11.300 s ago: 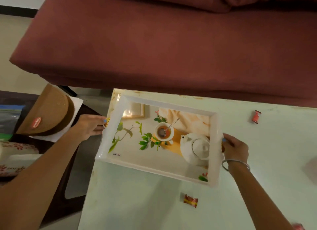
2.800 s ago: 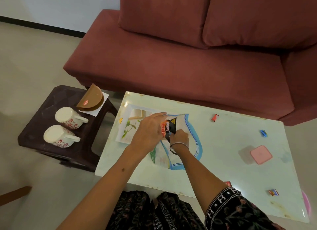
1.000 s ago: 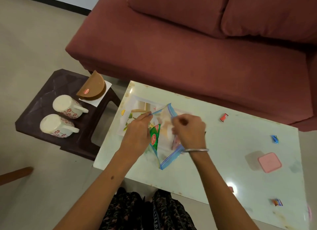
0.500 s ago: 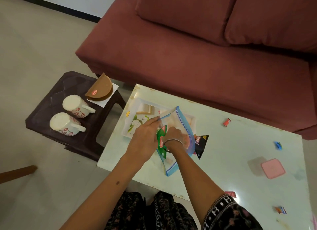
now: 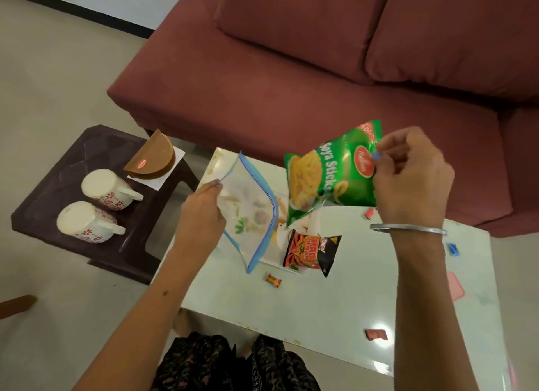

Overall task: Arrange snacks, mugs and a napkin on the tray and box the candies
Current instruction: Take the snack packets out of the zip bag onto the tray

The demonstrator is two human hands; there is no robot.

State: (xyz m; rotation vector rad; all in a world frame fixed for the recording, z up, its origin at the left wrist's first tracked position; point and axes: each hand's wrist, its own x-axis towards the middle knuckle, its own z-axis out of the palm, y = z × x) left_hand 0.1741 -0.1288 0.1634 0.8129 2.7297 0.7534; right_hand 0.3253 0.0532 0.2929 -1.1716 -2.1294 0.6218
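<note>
Right hand point(image 5: 408, 180) pinches green snack packet point(image 5: 332, 174); left hand point(image 5: 201, 212) pinches clear zip bag point(image 5: 250, 212).

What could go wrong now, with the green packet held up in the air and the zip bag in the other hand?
The right hand only pinches the green packet at its top corner, so it may slip and fall. The black packet lies across the tray's edge; it could slide off. The zip bag held by the left hand hides most of the tray, making placement harder.

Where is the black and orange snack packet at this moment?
The black and orange snack packet lies on the tray's right part, below the green packet in the right hand.
</note>
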